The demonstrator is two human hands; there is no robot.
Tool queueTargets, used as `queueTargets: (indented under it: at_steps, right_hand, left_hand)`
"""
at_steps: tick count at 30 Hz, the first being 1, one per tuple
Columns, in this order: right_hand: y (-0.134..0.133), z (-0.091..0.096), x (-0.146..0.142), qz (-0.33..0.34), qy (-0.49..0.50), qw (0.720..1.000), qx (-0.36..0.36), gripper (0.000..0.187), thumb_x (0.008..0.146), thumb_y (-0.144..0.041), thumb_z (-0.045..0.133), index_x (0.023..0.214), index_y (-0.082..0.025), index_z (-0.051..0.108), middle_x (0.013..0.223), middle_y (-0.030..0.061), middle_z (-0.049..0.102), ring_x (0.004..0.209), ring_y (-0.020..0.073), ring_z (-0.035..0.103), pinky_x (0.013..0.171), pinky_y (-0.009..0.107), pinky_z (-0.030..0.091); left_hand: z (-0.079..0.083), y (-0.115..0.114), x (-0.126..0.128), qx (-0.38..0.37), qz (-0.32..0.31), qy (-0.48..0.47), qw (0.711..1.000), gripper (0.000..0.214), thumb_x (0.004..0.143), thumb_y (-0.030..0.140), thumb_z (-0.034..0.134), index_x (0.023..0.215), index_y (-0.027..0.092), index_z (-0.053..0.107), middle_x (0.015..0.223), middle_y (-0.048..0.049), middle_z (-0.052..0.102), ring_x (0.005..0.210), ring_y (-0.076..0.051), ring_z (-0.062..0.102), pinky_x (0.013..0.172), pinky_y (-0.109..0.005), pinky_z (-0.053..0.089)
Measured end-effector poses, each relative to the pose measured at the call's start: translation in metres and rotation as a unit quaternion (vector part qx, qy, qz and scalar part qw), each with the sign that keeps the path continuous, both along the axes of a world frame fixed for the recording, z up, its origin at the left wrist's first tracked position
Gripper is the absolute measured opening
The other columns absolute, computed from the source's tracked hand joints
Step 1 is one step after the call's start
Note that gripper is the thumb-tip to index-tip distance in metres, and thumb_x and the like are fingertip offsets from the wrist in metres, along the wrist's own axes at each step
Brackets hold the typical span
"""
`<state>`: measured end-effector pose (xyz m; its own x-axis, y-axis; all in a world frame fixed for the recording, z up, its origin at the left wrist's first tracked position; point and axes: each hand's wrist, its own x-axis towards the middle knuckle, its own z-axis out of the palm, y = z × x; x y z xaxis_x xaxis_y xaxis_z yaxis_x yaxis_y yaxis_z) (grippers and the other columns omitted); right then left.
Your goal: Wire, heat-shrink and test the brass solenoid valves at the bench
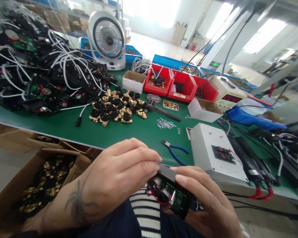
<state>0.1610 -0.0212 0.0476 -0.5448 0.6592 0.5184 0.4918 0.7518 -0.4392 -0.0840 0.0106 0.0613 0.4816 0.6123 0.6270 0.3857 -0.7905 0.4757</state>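
Note:
Low in front of me, over my lap, I hold a black plastic housing (168,175) with its inside showing: a small motor, red wires and a green circuit board. My left hand (126,165) lies over its left end, fingers together and pressed on it. The right hand (206,195) grips the other end, with the thumb hidden. Just beyond the housing, blue-handled cutters (175,150) lie on the green bench. Further off are a pile of small bent metal pins (165,123) and a heap of brass valves with black knobs (115,107).
A grey box with terminals (213,150) stands at the right. Tangled black units with white cables (47,72) fill the left. Behind are red bins (182,86), a white fan (108,39) and a hammer (161,110). Below left sits a cardboard box (79,168) of brass parts.

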Motion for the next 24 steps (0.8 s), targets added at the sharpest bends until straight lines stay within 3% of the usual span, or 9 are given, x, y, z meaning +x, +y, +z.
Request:
queueTargets:
  at_steps: [4, 6, 9, 11, 13, 16, 19, 21, 24]
  right_hand:
    - [0.015, -0.010, -0.003, 0.003, -0.003, 1.000, -0.010, 0.062, 0.082, -0.026, 0.076, 0.139, -0.030, 0.051, 0.118, 0.0049, 0.068, 0.103, 0.0208, 0.066, 0.093, 0.030, 0.056]
    - [0.028, -0.023, -0.007, -0.028, 0.028, 0.998, -0.055, 0.055, 0.081, -0.035, 0.078, 0.131, -0.030, 0.056, 0.117, 0.0046, 0.069, 0.105, 0.0213, 0.067, 0.093, 0.030, 0.057]
    - [0.049, -0.047, -0.018, -0.110, 0.128, 0.970, -0.175, 0.054, 0.079, -0.047, 0.077, 0.124, -0.026, 0.057, 0.117, 0.0066, 0.069, 0.103, 0.0229, 0.069, 0.088, 0.032, 0.059]
    - [0.062, -0.063, -0.028, -0.137, 0.201, 0.934, -0.262, 0.056, 0.078, -0.050, 0.076, 0.122, -0.022, 0.055, 0.114, 0.0083, 0.070, 0.100, 0.0233, 0.070, 0.087, 0.034, 0.060]
    - [0.073, -0.074, -0.037, -0.146, 0.241, 0.903, -0.325, 0.057, 0.078, -0.053, 0.074, 0.120, -0.020, 0.055, 0.113, 0.0100, 0.071, 0.100, 0.0245, 0.070, 0.088, 0.037, 0.060]
    - [0.084, -0.085, -0.044, -0.191, 0.194, 0.898, -0.345, 0.054, 0.080, -0.057, 0.067, 0.115, -0.016, 0.058, 0.110, 0.0131, 0.070, 0.096, 0.0269, 0.070, 0.083, 0.041, 0.060]
    - [0.087, -0.092, -0.042, -0.249, 0.092, 0.922, -0.282, 0.054, 0.084, -0.056, 0.062, 0.116, -0.012, 0.060, 0.105, 0.0152, 0.068, 0.083, 0.0267, 0.068, 0.077, 0.046, 0.059]
    - [0.084, -0.092, -0.040, -0.268, 0.062, 0.940, -0.201, 0.052, 0.087, -0.052, 0.061, 0.120, -0.011, 0.059, 0.106, 0.0156, 0.066, 0.079, 0.0251, 0.065, 0.075, 0.047, 0.058]
    - [0.071, -0.085, -0.042, -0.250, 0.073, 0.964, -0.061, 0.039, 0.092, -0.040, 0.060, 0.122, -0.015, 0.058, 0.108, 0.0133, 0.063, 0.082, 0.0222, 0.063, 0.075, 0.041, 0.058]
  left_hand:
    - [-0.011, 0.014, 0.000, 0.092, 0.007, 0.094, 0.991, 0.015, 0.094, 0.014, 0.052, 0.090, 0.016, 0.066, 0.102, -0.0043, 0.074, 0.090, -0.018, 0.065, 0.079, -0.031, 0.057]
    - [-0.023, 0.030, -0.003, 0.103, 0.051, 0.109, 0.987, 0.014, 0.093, 0.013, 0.052, 0.086, 0.015, 0.064, 0.098, -0.0053, 0.073, 0.087, -0.018, 0.066, 0.081, -0.030, 0.056]
    - [-0.051, 0.062, -0.019, 0.018, 0.233, 0.087, 0.968, 0.017, 0.095, 0.020, 0.048, 0.086, 0.017, 0.062, 0.095, -0.0067, 0.070, 0.091, -0.019, 0.065, 0.087, -0.033, 0.053]
    - [-0.072, 0.084, -0.036, -0.063, 0.408, 0.057, 0.909, 0.019, 0.095, 0.032, 0.051, 0.089, 0.017, 0.062, 0.099, -0.0098, 0.066, 0.099, -0.025, 0.062, 0.092, -0.038, 0.050]
    - [-0.091, 0.100, -0.052, -0.094, 0.482, 0.044, 0.870, 0.024, 0.090, 0.034, 0.058, 0.103, 0.014, 0.062, 0.106, -0.0162, 0.061, 0.105, -0.033, 0.059, 0.091, -0.047, 0.049]
    - [-0.114, 0.111, -0.064, -0.120, 0.488, 0.050, 0.863, 0.029, 0.083, 0.023, 0.063, 0.110, 0.012, 0.061, 0.108, -0.0190, 0.058, 0.103, -0.038, 0.058, 0.088, -0.052, 0.049]
    - [-0.122, 0.107, -0.062, -0.129, 0.448, 0.047, 0.883, 0.025, 0.081, 0.013, 0.063, 0.106, 0.013, 0.062, 0.105, -0.0159, 0.062, 0.104, -0.034, 0.060, 0.093, -0.049, 0.048]
    - [-0.116, 0.095, -0.054, -0.131, 0.421, 0.032, 0.897, 0.023, 0.082, 0.015, 0.065, 0.104, 0.014, 0.062, 0.103, -0.0128, 0.066, 0.102, -0.030, 0.062, 0.094, -0.044, 0.049]
    - [-0.095, 0.067, -0.034, -0.135, 0.381, -0.006, 0.915, 0.031, 0.083, 0.029, 0.069, 0.111, 0.018, 0.060, 0.105, -0.0064, 0.068, 0.090, -0.022, 0.065, 0.085, -0.035, 0.053]
